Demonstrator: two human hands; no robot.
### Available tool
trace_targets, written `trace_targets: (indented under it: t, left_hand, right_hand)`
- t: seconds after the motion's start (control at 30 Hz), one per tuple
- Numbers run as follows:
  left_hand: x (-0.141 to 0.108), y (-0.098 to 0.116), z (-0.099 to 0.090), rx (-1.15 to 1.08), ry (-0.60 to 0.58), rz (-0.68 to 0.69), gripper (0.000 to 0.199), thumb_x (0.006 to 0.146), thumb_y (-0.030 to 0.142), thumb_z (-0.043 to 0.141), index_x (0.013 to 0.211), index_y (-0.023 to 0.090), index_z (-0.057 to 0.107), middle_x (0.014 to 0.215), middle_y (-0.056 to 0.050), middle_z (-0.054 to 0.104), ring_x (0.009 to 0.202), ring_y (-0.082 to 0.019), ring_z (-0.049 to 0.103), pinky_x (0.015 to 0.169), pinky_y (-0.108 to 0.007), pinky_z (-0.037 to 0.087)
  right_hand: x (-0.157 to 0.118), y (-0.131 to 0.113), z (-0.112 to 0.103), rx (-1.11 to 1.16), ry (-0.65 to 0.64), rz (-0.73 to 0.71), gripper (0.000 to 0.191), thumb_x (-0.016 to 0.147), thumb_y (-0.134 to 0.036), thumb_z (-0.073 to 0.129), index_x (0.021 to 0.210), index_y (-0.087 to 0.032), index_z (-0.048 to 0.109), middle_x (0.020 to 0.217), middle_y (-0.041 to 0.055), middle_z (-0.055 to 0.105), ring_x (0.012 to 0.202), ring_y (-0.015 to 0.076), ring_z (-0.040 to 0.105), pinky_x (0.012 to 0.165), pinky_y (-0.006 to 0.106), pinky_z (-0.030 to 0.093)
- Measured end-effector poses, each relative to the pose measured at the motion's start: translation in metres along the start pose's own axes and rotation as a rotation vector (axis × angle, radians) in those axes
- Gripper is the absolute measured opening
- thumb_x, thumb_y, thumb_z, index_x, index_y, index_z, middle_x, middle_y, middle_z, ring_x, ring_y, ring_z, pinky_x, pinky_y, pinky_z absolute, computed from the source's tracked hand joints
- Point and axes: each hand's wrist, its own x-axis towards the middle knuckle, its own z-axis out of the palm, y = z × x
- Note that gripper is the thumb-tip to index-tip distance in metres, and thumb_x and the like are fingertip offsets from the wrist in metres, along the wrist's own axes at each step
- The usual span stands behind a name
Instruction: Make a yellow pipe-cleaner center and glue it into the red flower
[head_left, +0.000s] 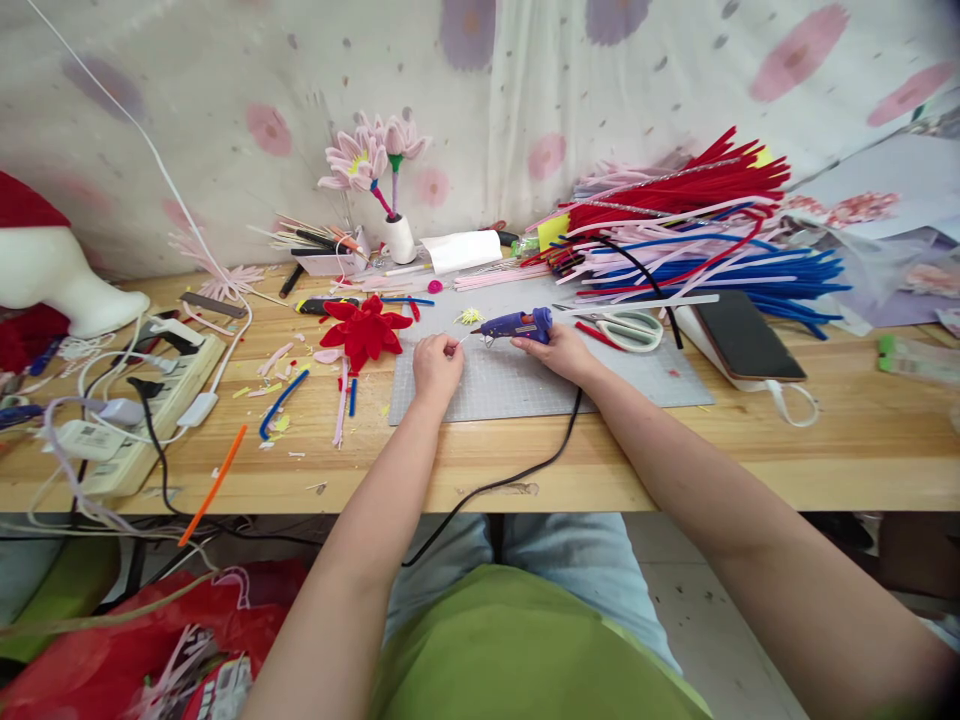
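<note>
Right grip [561, 353] holds blue glue gun [517, 325]; left grip [437, 370] pinches perhaps a thin stem [465, 338]; label on white adapter [91, 440] is unreadable.

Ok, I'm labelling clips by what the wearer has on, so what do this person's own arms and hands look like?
The left hand and right hand are gloveless, with no ring, watch or bracelet that I can make out. Both forearms are uncovered, with no sleeve over them. Any nail polish is too small to tell. The top is plain green.
</note>
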Motion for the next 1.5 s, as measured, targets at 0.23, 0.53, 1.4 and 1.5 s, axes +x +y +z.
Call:
trace_targets:
  t: [0.23,0.53,1.4,1.5]
  left_hand:
    - [0.0,-0.002,0.001,-0.085,0.023,-0.035,0.009,0.073,0.017,0.058,0.064,0.02,0.056,0.068,-0.002,0.059,0.073,-0.016,0.054,0.076,-0.03,0.041]
    - [0.0,0.001,-0.002,-0.078,0.019,-0.039,0.012,0.072,0.015,0.058,0.061,0.02,0.054,0.065,-0.001,0.057,0.073,-0.016,0.054,0.076,-0.03,0.04]
    - [0.0,0.001,0.0,-0.029,-0.013,-0.01,0.011,0.073,0.017,0.056,0.062,0.02,0.055,0.065,-0.001,0.057,0.074,-0.017,0.054,0.076,-0.031,0.04]
    - [0.0,0.001,-0.001,-0.028,-0.019,-0.009,0.012,0.073,0.017,0.056,0.062,0.021,0.054,0.065,-0.001,0.057,0.073,-0.017,0.054,0.076,-0.031,0.04]
  right_hand:
    - [0.005,0.006,-0.015,0.223,0.115,0.054,0.044,0.063,-0.059,0.062,0.07,-0.015,0.06,0.058,0.0016,0.057,0.051,0.0112,0.048,0.052,0.027,0.04]
    - [-0.003,-0.004,-0.006,0.08,-0.045,-0.038,0.044,0.064,-0.054,0.065,0.088,-0.017,0.066,0.071,0.0029,0.064,0.066,0.0166,0.057,0.066,0.031,0.046]
    - [-0.005,-0.012,-0.005,0.224,-0.091,0.027,0.048,0.06,-0.063,0.063,0.072,-0.016,0.06,0.062,0.002,0.058,0.051,0.0105,0.046,0.05,0.027,0.04]
    - [-0.007,-0.015,-0.008,0.339,-0.135,0.005,0.047,0.062,-0.064,0.061,0.067,-0.017,0.055,0.058,0.0004,0.055,0.044,0.0065,0.037,0.042,0.024,0.034]
